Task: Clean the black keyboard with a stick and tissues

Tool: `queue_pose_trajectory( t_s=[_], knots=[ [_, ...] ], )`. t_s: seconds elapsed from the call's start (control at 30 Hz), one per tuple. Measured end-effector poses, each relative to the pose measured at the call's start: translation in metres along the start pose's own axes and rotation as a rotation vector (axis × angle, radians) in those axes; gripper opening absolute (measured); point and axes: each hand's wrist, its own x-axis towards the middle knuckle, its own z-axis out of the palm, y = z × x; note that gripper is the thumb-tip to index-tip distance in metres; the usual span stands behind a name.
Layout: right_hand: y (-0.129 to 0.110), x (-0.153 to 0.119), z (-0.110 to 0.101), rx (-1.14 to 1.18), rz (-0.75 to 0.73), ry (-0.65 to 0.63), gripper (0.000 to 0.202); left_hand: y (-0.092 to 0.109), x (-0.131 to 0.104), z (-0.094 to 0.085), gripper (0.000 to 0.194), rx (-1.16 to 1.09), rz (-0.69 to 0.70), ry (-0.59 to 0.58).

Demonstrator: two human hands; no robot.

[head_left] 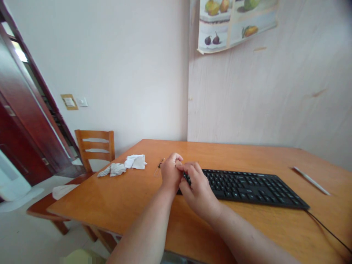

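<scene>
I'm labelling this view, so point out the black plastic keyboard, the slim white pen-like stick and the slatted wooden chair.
Black plastic keyboard [249,187]: head view, on its keys.
Slim white pen-like stick [312,180]: head view, mid-shaft.
Slatted wooden chair [96,145]: head view, middle back slat.

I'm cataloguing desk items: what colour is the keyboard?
The wide, flat keyboard is black; see the head view.

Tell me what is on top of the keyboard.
Rows of keys show across most of the keyboard. The right hand is over its left part, hiding whatever is beneath it there.
</scene>
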Motion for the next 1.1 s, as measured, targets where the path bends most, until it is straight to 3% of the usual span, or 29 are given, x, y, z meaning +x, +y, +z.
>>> queue_pose_trajectory(
  t_s=[0.17, 0.37, 0.53, 0.73, 0.93, 1.1],
  knots=[
    [-0.008, -0.006, 0.002, 0.021, -0.04, -0.124, 0.035, -0.001, 0.004, -0.004, 0.019, 0.036, 0.0, 0.044],
    [-0.003, -0.001, 0.001, -0.004, 0.005, -0.004, 0.044, 0.002, 0.0, 0.0, 0.016, -0.098, -0.012, 0.02],
    [-0.011, -0.008, 0.002, 0.041, -0.054, -0.154, 0.04, 0.003, 0.003, -0.004, 0.017, -0.108, -0.076, 0.067],
    [-0.004, -0.001, 0.0, -0.007, -0.019, -0.029, 0.048, 0.005, 0.0, 0.0, 0.013, -0.222, -0.07, -0.003],
    [-0.017, -0.009, 0.0, 0.032, -0.075, -0.19, 0.038, 0.01, 0.002, -0.006, 0.016, -0.168, -0.129, 0.064],
    [-0.012, -0.003, 0.0, 0.001, -0.037, -0.045, 0.048, 0.018, -0.003, -0.007, 0.012, -0.332, -0.108, -0.03]
  ],
)
